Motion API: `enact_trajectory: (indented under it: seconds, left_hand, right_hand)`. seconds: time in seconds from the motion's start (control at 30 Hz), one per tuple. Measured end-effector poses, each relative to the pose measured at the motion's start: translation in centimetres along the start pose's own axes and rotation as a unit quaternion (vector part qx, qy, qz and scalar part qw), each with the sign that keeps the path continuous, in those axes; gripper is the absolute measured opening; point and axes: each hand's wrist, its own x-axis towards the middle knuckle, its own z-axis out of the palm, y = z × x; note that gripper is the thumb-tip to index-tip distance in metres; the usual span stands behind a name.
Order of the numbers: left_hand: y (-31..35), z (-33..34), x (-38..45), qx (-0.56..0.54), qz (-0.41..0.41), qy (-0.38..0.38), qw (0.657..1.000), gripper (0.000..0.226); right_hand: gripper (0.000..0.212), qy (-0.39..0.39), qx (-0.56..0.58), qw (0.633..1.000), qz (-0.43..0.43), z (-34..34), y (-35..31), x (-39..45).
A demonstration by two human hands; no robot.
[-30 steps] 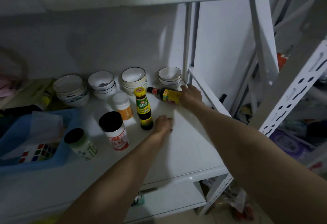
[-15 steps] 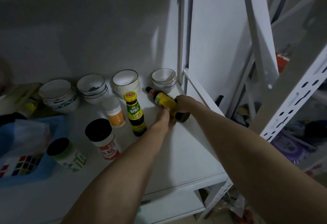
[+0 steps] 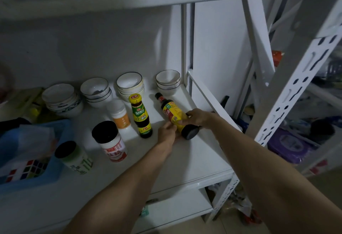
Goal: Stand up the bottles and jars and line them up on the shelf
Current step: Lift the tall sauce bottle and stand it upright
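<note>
A dark sauce bottle with a yellow label (image 3: 171, 111) lies tilted above the white shelf (image 3: 199, 156), its cap pointing to the back left and its base toward me. My right hand (image 3: 197, 118) grips its lower body from the right. My left hand (image 3: 166, 132) holds it from the left near the base. Upright to the left stand a yellow-capped sauce bottle (image 3: 140, 116), a white jar with an orange label (image 3: 119, 113), a black-lidded jar with a red label (image 3: 110, 141) and a black-lidded jar with a green label (image 3: 74, 157).
Several stacks of white bowls (image 3: 129, 85) line the back wall. A blue basket (image 3: 57, 171) holding a puzzle cube and a plastic bag sits at the left. A white slanted brace (image 3: 209, 100) and perforated uprights (image 3: 288, 97) bound the shelf's right side.
My right hand drew the lying yellow-labelled bottle forward from the back corner and raised it. My left hand left the shelf and took hold of it too.
</note>
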Motion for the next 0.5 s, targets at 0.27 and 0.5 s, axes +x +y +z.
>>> enact_trajectory:
  seconds: [0.27, 0.5]
  left_hand:
    - [-0.4, -0.4, -1.4, 0.015, 0.133, -0.003, 0.991, 0.055]
    - [-0.3, -1.3, -2.2, 0.083, 0.255, 0.025, 0.963, 0.071]
  right_hand:
    - [0.066, 0.028, 0.077, 0.992, -0.100, 1.1, 1.6, -1.3]
    - [0.074, 0.011, 0.106, 0.985, -0.138, 1.8, 0.8, -1.7]
